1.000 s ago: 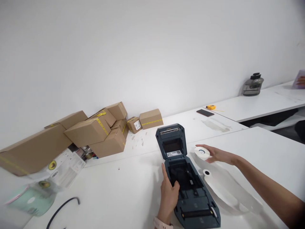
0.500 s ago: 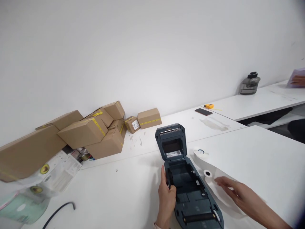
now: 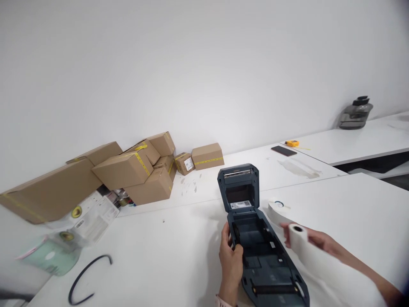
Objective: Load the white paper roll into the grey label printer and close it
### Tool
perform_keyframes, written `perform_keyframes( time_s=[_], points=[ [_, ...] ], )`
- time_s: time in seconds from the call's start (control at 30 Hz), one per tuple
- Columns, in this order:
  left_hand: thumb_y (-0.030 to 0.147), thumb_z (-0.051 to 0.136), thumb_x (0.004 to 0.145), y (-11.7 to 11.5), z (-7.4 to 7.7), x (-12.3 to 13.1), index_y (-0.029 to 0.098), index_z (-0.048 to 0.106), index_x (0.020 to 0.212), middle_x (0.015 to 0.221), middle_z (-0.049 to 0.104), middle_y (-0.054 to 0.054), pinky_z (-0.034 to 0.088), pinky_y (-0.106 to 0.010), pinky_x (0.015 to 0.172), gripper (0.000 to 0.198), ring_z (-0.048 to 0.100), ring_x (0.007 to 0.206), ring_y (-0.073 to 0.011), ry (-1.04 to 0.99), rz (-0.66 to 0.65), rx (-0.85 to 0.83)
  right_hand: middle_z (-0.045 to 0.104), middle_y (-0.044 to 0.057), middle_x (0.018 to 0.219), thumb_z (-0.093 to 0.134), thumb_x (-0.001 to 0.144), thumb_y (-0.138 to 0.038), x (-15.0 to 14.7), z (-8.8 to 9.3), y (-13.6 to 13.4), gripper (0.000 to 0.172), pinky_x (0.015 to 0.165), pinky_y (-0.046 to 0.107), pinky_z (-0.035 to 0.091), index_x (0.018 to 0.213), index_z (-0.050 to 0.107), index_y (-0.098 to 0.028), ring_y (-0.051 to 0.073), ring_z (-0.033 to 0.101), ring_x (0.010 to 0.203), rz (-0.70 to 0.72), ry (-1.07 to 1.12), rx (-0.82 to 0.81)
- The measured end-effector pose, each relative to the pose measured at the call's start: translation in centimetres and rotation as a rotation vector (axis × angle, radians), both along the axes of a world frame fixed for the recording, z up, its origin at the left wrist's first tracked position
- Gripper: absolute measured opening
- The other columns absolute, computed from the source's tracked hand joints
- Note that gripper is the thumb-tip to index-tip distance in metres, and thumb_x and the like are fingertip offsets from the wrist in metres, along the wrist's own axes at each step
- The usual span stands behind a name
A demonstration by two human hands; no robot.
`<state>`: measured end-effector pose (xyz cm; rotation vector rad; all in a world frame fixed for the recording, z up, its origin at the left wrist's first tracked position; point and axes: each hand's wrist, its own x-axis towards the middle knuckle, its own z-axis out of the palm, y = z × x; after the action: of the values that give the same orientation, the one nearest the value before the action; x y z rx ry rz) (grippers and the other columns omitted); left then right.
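A dark blue-grey label printer [image 3: 260, 256] lies on the white table with its lid [image 3: 239, 187] swung up, its inner bay showing. My left hand [image 3: 231, 260] is closed around the printer's left side, with the thumb over the rim. To the right of the printer, my right hand [image 3: 319, 239] holds a white paper roll [image 3: 298, 241] raised on end, its dark core facing up. A wide band of unrolled paper [image 3: 345, 279] trails from it towards the lower right and hides part of my right forearm. The right fingertips are partly behind the roll.
Several cardboard boxes [image 3: 148, 185] are piled at the left against the wall. Nearer lie clear bags [image 3: 64, 245] and a black cable [image 3: 75, 283]. Further back are a phone [image 3: 283, 151], a yellow tape measure [image 3: 292, 143] and a large bottle [image 3: 356, 114]. A loose paper strip [image 3: 277, 215] curls behind the printer.
My right hand has taken hold of the paper roll and lifted it off the table, pulling the paper band up with it. My left hand stays on the printer. The view has turned slightly left.
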<state>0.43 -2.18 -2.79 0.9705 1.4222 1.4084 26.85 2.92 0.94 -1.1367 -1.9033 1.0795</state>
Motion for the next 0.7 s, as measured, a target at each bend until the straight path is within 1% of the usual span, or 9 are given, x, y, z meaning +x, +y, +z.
perform_keyframes(
  time_s=[0.07,0.1,0.2,0.27,0.37,0.47,0.57,0.63,0.7],
  points=[
    [0.014,0.056,0.070,0.0,0.0,0.0,0.022,0.043,0.147,0.150,0.053,-0.006,0.044,-0.028,0.106,0.079,0.052,0.135,-0.0233,0.001,-0.001,0.018,0.071,0.010,0.119,0.060,0.083,-0.059,-2.1,2.6,-0.2,0.051,0.099,0.049,0.050,0.127,0.065,-0.034,0.040,0.061,0.118,0.166,-0.087,-0.017],
    [0.014,0.056,0.070,0.0,0.0,0.0,0.022,0.044,0.147,0.148,0.054,-0.006,0.045,-0.028,0.106,0.078,0.053,0.133,-0.0233,0.002,-0.004,0.025,0.071,0.009,0.117,0.063,0.083,-0.053,-3.4,3.7,0.0,0.049,0.097,0.048,0.050,0.128,0.063,-0.034,0.037,0.062,0.114,0.218,-0.183,0.002],
    [0.014,0.057,0.070,-0.1,0.1,-0.1,0.021,0.045,0.145,0.145,0.057,-0.006,0.044,-0.028,0.106,0.076,0.055,0.132,-0.0232,0.012,-0.001,0.031,0.073,0.008,0.103,0.065,0.078,-0.032,-7.4,5.2,1.0,0.034,0.089,0.042,0.049,0.111,0.070,-0.027,0.034,0.063,0.102,0.338,-0.474,0.158],
    [0.016,0.059,0.072,-0.2,0.1,-0.1,0.021,0.046,0.145,0.146,0.056,-0.007,0.043,-0.027,0.107,0.075,0.054,0.133,-0.0233,0.008,0.007,0.022,0.074,0.007,0.100,0.064,0.076,-0.022,-9.2,5.0,1.8,0.025,0.091,0.042,0.045,0.100,0.073,-0.026,0.033,0.062,0.104,0.443,-0.569,0.251],
    [0.027,0.066,0.076,-0.3,-0.2,0.1,0.019,0.043,0.147,0.151,0.051,-0.009,0.041,-0.028,0.109,0.076,0.049,0.138,-0.0247,-0.063,-0.015,0.042,0.075,0.006,0.099,0.062,0.077,-0.020,-10.3,3.8,2.4,0.020,0.094,0.042,0.041,0.092,0.074,-0.025,0.031,0.062,0.106,0.536,-0.627,0.331],
    [0.042,0.074,0.074,-0.1,-0.8,0.3,0.019,0.039,0.150,0.152,0.049,-0.011,0.040,-0.031,0.112,0.087,0.046,0.140,-0.0273,-0.200,-0.057,0.065,0.076,0.007,0.093,0.060,0.079,-0.019,-10.6,2.8,2.4,0.016,0.099,0.044,0.038,0.086,0.074,-0.021,0.029,0.066,0.098,0.536,-0.706,0.383],
    [0.049,0.078,0.070,0.2,-1.1,0.4,0.019,0.035,0.152,0.156,0.044,-0.013,0.039,-0.034,0.113,0.097,0.044,0.141,-0.0289,-0.274,-0.077,0.064,0.077,0.010,0.091,0.059,0.079,-0.018,-10.9,2.4,2.3,0.016,0.107,0.050,0.031,0.084,0.074,-0.018,0.030,0.069,0.096,0.530,-0.744,0.390],
    [0.050,0.077,0.072,0.2,-0.9,0.5,0.018,0.031,0.153,0.157,0.041,-0.014,0.038,-0.035,0.114,0.099,0.042,0.143,-0.0288,-0.267,-0.097,0.068,0.078,0.011,0.090,0.059,0.078,-0.017,-11.0,2.3,2.2,0.017,0.109,0.052,0.027,0.084,0.074,-0.017,0.031,0.070,0.098,0.523,-0.761,0.385],
    [0.049,0.073,0.075,-0.1,-0.4,0.4,0.016,0.029,0.154,0.159,0.038,-0.015,0.035,-0.036,0.116,0.097,0.039,0.145,-0.0290,-0.179,-0.077,0.037,0.078,0.011,0.088,0.058,0.078,-0.015,-11.1,2.3,2.2,0.018,0.110,0.052,0.027,0.084,0.075,-0.017,0.031,0.071,0.098,0.515,-0.776,0.381]
  ],
)
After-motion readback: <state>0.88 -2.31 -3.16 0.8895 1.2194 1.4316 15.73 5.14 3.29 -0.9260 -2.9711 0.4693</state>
